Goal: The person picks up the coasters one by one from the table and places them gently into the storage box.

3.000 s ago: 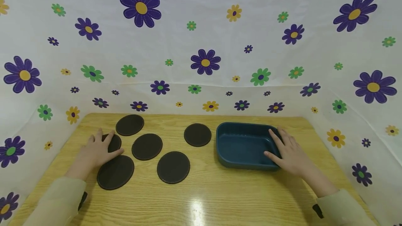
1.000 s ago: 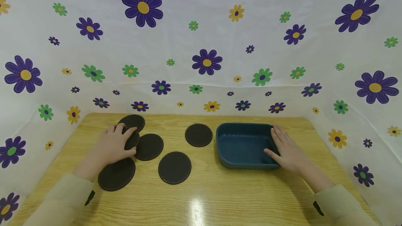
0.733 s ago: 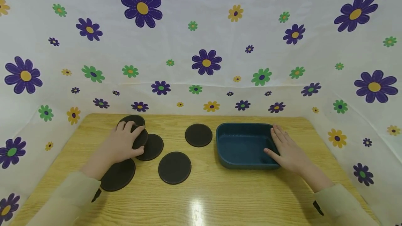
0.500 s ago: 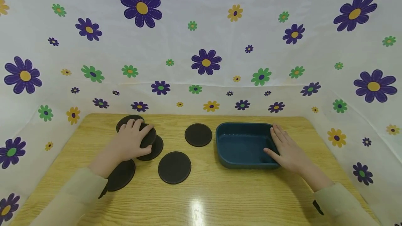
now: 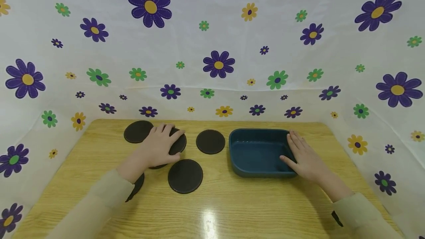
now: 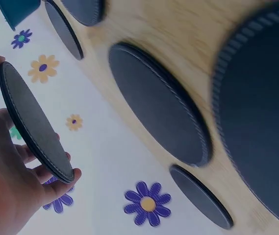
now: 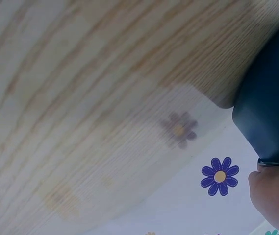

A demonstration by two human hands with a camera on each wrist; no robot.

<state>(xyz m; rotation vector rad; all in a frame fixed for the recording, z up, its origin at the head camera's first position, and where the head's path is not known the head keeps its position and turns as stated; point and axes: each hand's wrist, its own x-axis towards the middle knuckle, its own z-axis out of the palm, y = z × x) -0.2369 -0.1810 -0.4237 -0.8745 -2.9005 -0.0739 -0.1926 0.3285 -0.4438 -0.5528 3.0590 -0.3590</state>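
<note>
My left hand [image 5: 159, 146] holds a round black coaster [image 5: 178, 142] by its edge, thumb on the near side and fingers on the far side. In the left wrist view this coaster [image 6: 36, 122], with its stitched rim, is raised off the table and tilted. Below the hand lies another coaster [image 5: 158, 166], mostly hidden. My right hand [image 5: 307, 158] rests on the right end of a dark teal rectangular bin [image 5: 244, 174], fingers straight along the rim and thumb reaching inside. The bin has nothing in it.
More black coasters lie flat: one at the back left [image 5: 137, 131], one front middle [image 5: 185, 176], one beside the bin [image 5: 210, 141], one partly under the left sleeve [image 5: 137, 187]. A flowered white cloth [image 5: 186, 47] encloses the wooden table [image 5: 239, 209].
My left hand has picked up the coaster from the left group and carried it rightward over the others. The right hand's fingers have drawn together on the bin's rim; the bin has stayed put.
</note>
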